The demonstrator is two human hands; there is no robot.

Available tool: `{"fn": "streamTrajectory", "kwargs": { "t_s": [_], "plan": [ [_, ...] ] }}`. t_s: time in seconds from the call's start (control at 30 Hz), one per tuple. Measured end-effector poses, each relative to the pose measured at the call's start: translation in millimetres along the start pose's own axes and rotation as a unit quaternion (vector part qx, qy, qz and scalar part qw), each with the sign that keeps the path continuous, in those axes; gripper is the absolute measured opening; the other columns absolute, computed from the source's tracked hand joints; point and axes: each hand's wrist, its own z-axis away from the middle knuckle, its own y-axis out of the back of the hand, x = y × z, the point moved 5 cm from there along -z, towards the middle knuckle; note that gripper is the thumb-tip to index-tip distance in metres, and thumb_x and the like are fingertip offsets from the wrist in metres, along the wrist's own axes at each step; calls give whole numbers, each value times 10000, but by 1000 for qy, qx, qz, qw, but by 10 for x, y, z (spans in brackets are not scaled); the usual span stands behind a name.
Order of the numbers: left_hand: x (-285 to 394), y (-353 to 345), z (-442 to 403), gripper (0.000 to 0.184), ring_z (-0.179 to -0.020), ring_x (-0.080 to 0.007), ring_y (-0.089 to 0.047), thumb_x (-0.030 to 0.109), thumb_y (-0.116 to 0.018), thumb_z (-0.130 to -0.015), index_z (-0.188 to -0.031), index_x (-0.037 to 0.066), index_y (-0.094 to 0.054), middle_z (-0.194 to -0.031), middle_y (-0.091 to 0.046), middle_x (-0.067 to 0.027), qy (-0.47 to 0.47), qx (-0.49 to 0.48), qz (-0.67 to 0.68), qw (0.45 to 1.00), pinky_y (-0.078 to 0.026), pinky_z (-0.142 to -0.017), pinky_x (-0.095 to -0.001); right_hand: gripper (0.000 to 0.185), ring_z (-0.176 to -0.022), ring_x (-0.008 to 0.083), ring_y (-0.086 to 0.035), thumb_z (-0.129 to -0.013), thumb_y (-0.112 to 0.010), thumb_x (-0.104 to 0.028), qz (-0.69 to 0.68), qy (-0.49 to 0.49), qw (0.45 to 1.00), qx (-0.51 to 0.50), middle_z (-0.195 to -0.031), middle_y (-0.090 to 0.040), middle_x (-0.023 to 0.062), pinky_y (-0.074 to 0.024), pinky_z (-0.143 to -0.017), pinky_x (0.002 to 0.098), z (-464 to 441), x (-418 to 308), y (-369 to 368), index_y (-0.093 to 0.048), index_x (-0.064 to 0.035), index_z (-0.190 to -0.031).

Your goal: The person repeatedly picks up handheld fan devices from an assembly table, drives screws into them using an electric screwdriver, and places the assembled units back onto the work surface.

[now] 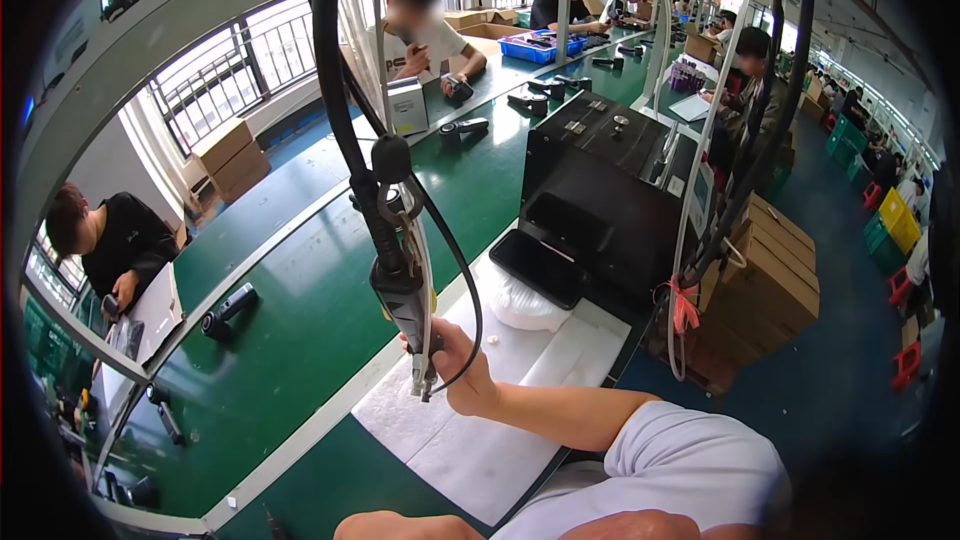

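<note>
Black cable (331, 60) partly blocks the green bench (280, 360); right hand (466, 370) grips grey tool (402, 298).

bench (295, 375): green | tool (401, 302): grey-black | paper (470, 445): white | crate (900, 222): yellow, seemingly

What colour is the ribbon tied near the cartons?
Pinkish red; the ribbon shows in the head view.

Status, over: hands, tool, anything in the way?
Right hand: grip closed on hanging tool, tip down. Left hand: not visible. Black cord loops in front of right hand.
</note>
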Motion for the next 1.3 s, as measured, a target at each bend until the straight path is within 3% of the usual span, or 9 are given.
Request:
{"fn": "streamTrajectory", "kwargs": {
  "t_s": [0.13,0.47,0.53,0.6,0.73,1.03,1.13,1.2,1.3],
  "plan": [
    [-33,106,102,416,-373,-228,-449,98,-602,-839,-504,108,-356,-540,-517,-79,51,159,28,986,-343,-370,-365,488,-1091,183,-547,-1031,-412,-287,6,-3,1000,1,-1236,-541,150,-422,-970,347,8,2,2,-340,27,-1398],
    [156,333,-390,392,-445,-248,-472,159,-663,-850,-545,60,-436,-556,-489,-105,-6,-1,-108,994,-350,-422,-357,445,-1067,200,-589,-1029,-413,-318,-8,-40,998,57,-1201,-574,180,-458,-938,352,-16,175,182,-412,40,-1292],
    [261,502,-331,224,-446,-226,-556,212,-704,-801,-689,22,-664,-597,-631,-123,70,42,-157,984,-444,-441,-327,433,-1034,209,-605,-1024,-419,-329,9,-7,997,79,-1175,-583,194,-475,-911,352,-65,149,218,-439,46,-1240],
    [402,673,-190,352,-488,-226,-576,369,-737,-789,-775,18,-709,-607,-640,-98,36,116,-183,976,-482,-511,-332,418,-1006,223,-617,-1017,-430,-321,5,2,995,100,-1154,-588,206,-483,-897,356,-52,173,286,-452,49,-1209],
    [436,1059,-65,295,-528,-183,-520,282,-623,-871,-764,7,-629,-621,-564,-73,-65,252,-217,941,-444,-552,-323,377,-985,222,-617,-1017,-407,-283,16,23,994,103,-1154,-584,209,-488,-874,353,-109,201,390,-454,43,-1201],
    [186,2665,601,166,-625,-109,-528,136,-576,-891,-824,-3,-638,-658,-553,-28,-26,566,-388,727,-453,-602,-250,425,-975,189,-601,-1015,-428,-313,43,21,995,83,-1144,-589,172,-483,-864,337,-28,387,420,-441,42,-1248],
    [-98,3450,934,144,-663,-76,-550,141,-614,-877,-856,0,-641,-712,-595,-16,62,587,-487,643,-452,-631,-203,423,-889,179,-595,-1009,-448,-286,57,-12,996,72,-1088,-594,136,-493,-785,330,-106,192,454,-444,34,-1287],
    [-230,3698,862,181,-701,-96,-580,199,-640,-869,-883,18,-641,-765,-631,-19,67,493,-630,596,-466,-666,-224,392,-784,181,-564,-913,-481,-15,97,65,991,70,-1011,-586,135,-472,-702,280,-248,-68,482,-477,43,-1301],
    [-310,4428,1241,399,-927,-200,-601,205,-747,-774,-1110,28,-622,-991,-639,-104,196,519,-666,499,-478,-848,-350,411,-778,168,-549,-905,-472,-5,110,120,983,86,-1036,-585,133,-459,-691,274,-297,-145,500,-471,36,-1314]
  ]
}}
